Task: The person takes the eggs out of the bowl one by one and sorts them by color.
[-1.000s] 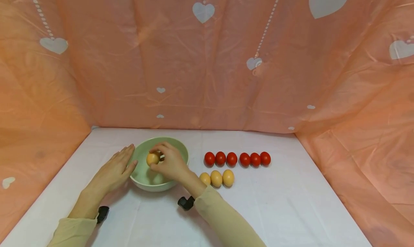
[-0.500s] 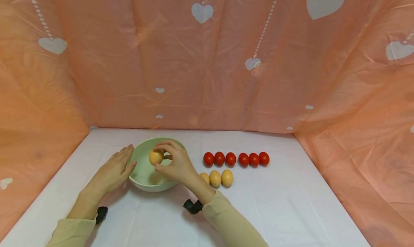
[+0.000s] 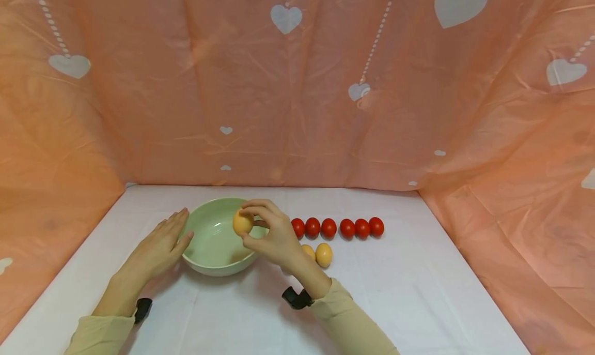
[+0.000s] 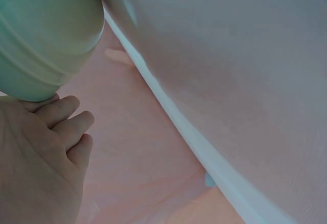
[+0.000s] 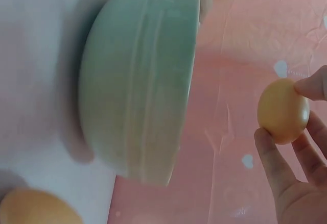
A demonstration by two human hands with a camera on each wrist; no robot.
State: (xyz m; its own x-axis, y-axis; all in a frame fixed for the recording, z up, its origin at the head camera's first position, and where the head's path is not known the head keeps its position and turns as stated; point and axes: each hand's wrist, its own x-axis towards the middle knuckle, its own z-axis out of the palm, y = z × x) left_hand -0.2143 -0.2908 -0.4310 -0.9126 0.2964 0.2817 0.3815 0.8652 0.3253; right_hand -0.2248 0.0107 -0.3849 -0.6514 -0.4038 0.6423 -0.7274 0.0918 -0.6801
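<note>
My right hand (image 3: 276,238) pinches a yellow egg (image 3: 243,222) between thumb and fingertips, above the right part of a light green bowl (image 3: 216,244). In the right wrist view the egg (image 5: 282,112) shows up close, raised beyond the rim of the bowl (image 5: 135,91). With its fingers nearly straight, my left hand (image 3: 158,249) lies along the bowl's left side. The left wrist view shows those fingertips (image 4: 74,127) right at the outer wall of the bowl (image 4: 46,35). More yellow eggs (image 3: 324,255) sit on the table behind my right forearm, which partly covers them.
A row of several small red egg-shaped things (image 3: 328,228) lies right of the bowl, at the back. The white-covered table (image 3: 418,293) is enclosed by orange cloth walls (image 3: 297,112) with pale hearts. A black camera mount (image 3: 296,297) sits under my right wrist.
My right hand has carried the egg rightward, from over the bowl's middle to its right part. The right forearm now covers more of the yellow eggs. The left hand stays at the bowl.
</note>
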